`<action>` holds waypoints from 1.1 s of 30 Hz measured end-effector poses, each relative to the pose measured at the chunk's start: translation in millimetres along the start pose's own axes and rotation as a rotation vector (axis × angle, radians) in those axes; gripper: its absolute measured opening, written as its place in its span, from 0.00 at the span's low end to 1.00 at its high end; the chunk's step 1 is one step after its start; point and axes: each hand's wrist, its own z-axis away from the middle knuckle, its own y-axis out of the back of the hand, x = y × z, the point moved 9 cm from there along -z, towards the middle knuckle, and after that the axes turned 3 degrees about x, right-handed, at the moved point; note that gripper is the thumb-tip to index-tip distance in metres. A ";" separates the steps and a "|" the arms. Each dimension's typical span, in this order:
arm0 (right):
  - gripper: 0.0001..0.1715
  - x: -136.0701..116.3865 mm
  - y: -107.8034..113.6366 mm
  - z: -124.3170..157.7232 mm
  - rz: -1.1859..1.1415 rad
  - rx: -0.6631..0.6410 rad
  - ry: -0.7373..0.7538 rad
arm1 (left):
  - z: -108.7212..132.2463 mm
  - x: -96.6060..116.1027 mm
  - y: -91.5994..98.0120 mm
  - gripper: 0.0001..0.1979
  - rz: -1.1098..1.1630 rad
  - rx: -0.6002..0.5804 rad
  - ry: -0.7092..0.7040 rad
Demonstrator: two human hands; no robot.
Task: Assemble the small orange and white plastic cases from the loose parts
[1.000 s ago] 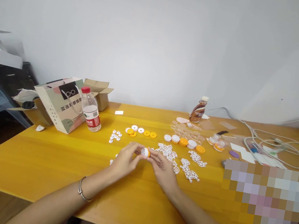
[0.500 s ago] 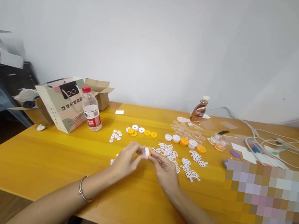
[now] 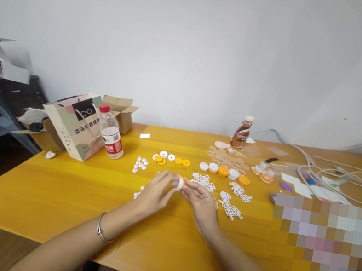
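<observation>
Between both hands, above the yellow table (image 3: 83, 212), is a small round white-and-orange plastic piece (image 3: 180, 183). My left hand (image 3: 155, 194) pinches its left side with thumb and fingers. On its right side, the fingertips of my right hand (image 3: 202, 202) close on the orange part. White lattice-like plastic pieces (image 3: 230, 206) lie just right of my right hand. Small white knob-shaped parts (image 3: 141, 163) sit beyond and left of my left hand. Behind the hands are white and orange discs (image 3: 182, 162) and a row of round caps (image 3: 223, 172).
Clear plastic rings (image 3: 229, 159) lie behind the caps, near a brown drink bottle (image 3: 242, 132). A water bottle (image 3: 111, 135), a paper bag (image 3: 79, 124) and a cardboard box (image 3: 125, 114) stand at left. White cables (image 3: 336, 170) spread across the right rear.
The white-and-orange piece has tilted and shifted slightly right between my fingers. My right fingers have changed their hold a little. Things on the table stay in place.
</observation>
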 end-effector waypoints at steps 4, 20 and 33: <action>0.15 1.2 1.3 1.0 -0.019 0.018 -0.023 | -0.3 2.6 -0.7 0.11 -0.036 -0.021 -0.034; 0.12 0.4 -2.0 7.6 -0.075 0.041 -0.010 | -0.7 1.7 2.0 0.10 -0.021 -0.002 -0.010; 0.12 21.2 -6.1 3.8 -0.049 -0.064 -0.209 | -2.2 -6.1 0.0 0.11 0.030 -0.148 0.027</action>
